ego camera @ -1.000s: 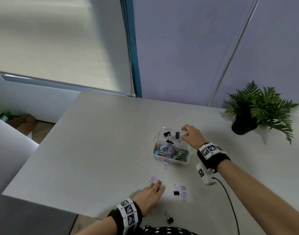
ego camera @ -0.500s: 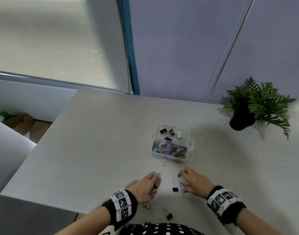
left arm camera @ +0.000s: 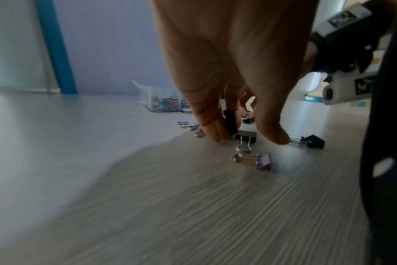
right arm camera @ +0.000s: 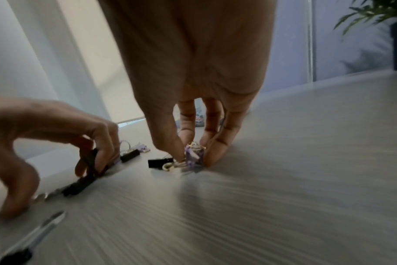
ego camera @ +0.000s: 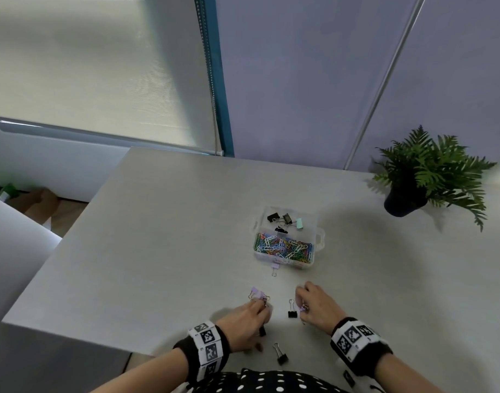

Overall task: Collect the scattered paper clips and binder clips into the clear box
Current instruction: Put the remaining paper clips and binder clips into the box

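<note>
Right wrist: right hand (right arm camera: 188, 75) pinches purple binder clip (right arm camera: 194, 156).

One clear box (ego camera: 320, 240) and one potted plant (ego camera: 430, 177) are counted.
Inside, three black binder clips (ego camera: 273, 217), one mint binder clip (ego camera: 299, 223) and uncountably many paper clips (ego camera: 283, 248) are seen; outside, three black and at least four purple binder clips (ego camera: 275, 267).

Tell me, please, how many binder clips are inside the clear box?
4, in the clear box, far compartment: black clip left, dark clip beside it, mint clip right, small black clip nearer; paper clips might hide more.
</note>
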`<state>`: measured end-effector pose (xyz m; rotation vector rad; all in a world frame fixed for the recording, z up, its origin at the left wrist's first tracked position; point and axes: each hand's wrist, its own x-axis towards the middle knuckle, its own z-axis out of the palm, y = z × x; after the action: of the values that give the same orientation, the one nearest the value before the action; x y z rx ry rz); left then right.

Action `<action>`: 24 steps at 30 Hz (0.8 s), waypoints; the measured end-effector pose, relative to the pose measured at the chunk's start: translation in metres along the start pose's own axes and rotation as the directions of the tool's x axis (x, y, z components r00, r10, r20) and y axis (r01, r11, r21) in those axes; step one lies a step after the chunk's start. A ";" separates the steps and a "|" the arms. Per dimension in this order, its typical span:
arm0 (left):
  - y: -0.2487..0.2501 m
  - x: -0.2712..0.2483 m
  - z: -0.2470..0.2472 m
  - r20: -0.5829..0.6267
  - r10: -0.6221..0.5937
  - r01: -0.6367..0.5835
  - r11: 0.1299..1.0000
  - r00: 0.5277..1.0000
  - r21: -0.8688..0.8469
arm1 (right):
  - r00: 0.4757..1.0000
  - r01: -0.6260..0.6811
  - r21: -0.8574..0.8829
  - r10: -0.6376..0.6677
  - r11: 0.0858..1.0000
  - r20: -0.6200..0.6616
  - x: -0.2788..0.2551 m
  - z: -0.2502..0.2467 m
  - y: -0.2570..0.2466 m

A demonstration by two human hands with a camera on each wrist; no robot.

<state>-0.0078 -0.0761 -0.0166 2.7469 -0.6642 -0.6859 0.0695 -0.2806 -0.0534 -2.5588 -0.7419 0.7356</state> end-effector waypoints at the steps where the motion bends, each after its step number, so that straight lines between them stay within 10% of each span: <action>1: 0.002 0.002 0.000 0.019 0.009 -0.009 1.000 1.000 0.028 | 1.000 -0.010 0.046 0.010 0.999 0.002 0.000 -0.002 0.000; 6: 0.005 0.009 0.001 0.070 0.040 -0.047 0.994 0.997 0.100 | 0.982 -0.163 0.461 0.187 0.872 -0.006 -0.006 -0.021 0.010; 10: -0.001 0.011 -0.006 0.006 0.044 -0.043 0.998 0.999 -0.054 | 0.950 -0.203 0.934 0.289 0.295 0.116 -0.011 -0.038 0.022; 13: -0.012 0.022 -0.021 -0.139 -0.027 -0.010 0.966 0.990 -0.258 | 0.940 -0.216 0.967 0.238 -0.138 0.244 -0.016 -0.046 0.031; 15: -0.022 0.040 -0.043 -0.238 -0.055 -0.019 0.955 0.970 -0.297 | 0.941 -0.238 0.933 0.173 -0.270 0.290 -0.019 -0.048 0.030; 24: -0.060 0.144 -0.137 -0.362 -0.187 0.099 0.964 0.913 -0.248 | 0.927 -0.291 0.957 0.251 0.012 0.279 -0.007 -0.044 0.010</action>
<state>0.1949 -0.0771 0.0261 2.6209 -0.2793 -0.2152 0.0937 -0.3020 -0.0207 -1.2634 0.3565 0.9229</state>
